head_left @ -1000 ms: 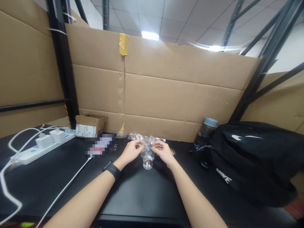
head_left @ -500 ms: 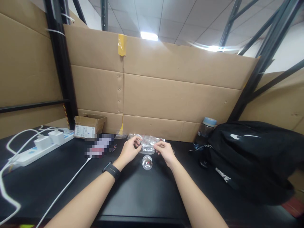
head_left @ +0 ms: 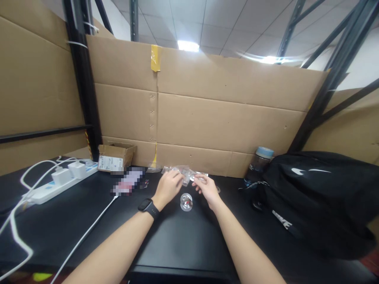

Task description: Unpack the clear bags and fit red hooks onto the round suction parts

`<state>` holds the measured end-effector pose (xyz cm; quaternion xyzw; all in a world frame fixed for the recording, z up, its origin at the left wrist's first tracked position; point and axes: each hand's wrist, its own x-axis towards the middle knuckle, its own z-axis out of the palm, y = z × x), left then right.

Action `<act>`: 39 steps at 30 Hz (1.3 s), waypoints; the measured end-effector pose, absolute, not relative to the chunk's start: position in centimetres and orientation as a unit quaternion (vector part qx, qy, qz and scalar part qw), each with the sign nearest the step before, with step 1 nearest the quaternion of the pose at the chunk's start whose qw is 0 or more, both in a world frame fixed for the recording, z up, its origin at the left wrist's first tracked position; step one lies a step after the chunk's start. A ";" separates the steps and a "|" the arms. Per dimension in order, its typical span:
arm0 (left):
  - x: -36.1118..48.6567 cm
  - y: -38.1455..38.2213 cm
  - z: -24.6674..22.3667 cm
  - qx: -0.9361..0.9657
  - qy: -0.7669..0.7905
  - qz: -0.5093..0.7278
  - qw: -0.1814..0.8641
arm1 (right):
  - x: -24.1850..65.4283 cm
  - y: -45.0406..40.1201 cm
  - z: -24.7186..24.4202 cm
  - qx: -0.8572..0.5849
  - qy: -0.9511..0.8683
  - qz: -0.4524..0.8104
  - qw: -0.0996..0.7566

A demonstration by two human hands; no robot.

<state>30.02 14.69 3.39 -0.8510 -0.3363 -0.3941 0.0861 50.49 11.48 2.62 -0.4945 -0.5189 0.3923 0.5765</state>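
Left hand [head_left: 168, 185]: bare, back upward, fingers bent over the left part of some crinkled, clear plastic packaging [head_left: 186, 170]; thumb and fingers are drawn in narrowly – whether they pinch any plastic, I cannot tell.
Left wrist: wears a black watch with a dark strap [head_left: 149, 207].
Right hand [head_left: 208, 191]: bare, at the packaging's right end, thumb and forefinger nearly together; whether a piece is held between them cannot be told.
Plastic packaging: along the far side of a smooth black tabletop [head_left: 189, 244], partly covered by the fingers.
Clear round object: a shiny, transparent piece with a small red spot [head_left: 186, 202], resting on the tabletop on the near side of the packaging, between the hands and apart from both.
Far left: a small open brown cardboard box with a white label [head_left: 117, 157]; nearer, a pixelated flat rectangular item [head_left: 130, 181] joined to a thin white cable [head_left: 89, 230].
Left: a long white power strip with plugs [head_left: 45, 192].
Right: a dark see-through bottle with a light-blue lid [head_left: 258, 165] – just beside a large black fabric bag with white markings [head_left: 322, 205].
Far side: a tall brown cardboard panel [head_left: 201, 110].
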 end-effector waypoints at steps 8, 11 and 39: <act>22.3 19.2 2.9 -0.686 -0.549 -0.453 0.148 | 50.3 11.2 3.1 -0.500 -0.563 0.354 0.555; 21.3 20.2 2.3 -0.670 -0.571 -0.453 0.146 | 50.0 11.1 3.0 -0.489 -0.585 0.352 0.542; 27.2 18.5 1.3 -0.839 -0.392 -0.373 -0.058 | 51.0 9.6 3.4 -0.508 -0.807 0.140 0.265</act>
